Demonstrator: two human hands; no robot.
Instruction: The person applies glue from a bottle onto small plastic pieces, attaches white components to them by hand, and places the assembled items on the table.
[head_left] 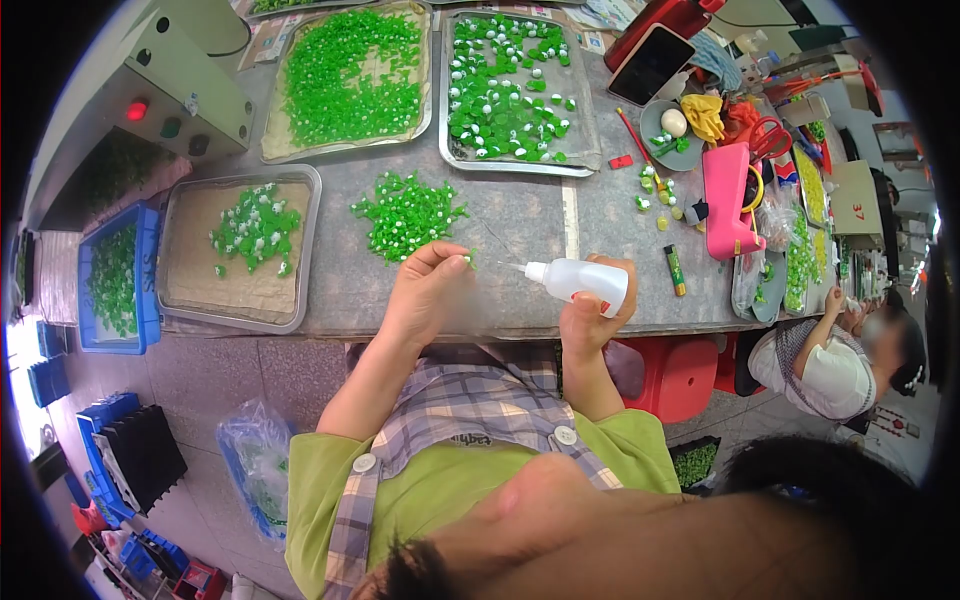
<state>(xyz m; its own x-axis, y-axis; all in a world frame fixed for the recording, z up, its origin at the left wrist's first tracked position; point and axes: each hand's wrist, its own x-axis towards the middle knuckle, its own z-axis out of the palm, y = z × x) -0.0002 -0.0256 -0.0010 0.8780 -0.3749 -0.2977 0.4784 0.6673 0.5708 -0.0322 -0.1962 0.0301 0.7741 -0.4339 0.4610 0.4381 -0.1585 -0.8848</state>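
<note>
My left hand (428, 292) is pinched over the grey tabletop, holding a small green piece (470, 258) between thumb and fingertips. In my right hand (590, 318) is a white squeeze bottle (588, 282), lying sideways with its thin needle tip pointing left toward that piece. A short gap seems to separate tip and piece, though contact is hard to judge. Just beyond my left hand lies a loose pile of small green pieces (405, 215). To its left, a metal tray (312, 235) carries green pieces with white parts on them.
Two more trays stand at the back, a left tray (428, 95) and a right tray (584, 168), both bearing green pieces. A blue basket (150, 270) is at far left, beside a machine (165, 60). A pink tape dispenser (725, 205) and a glue stick (676, 270) lie right. Another person (825, 360) sits far right.
</note>
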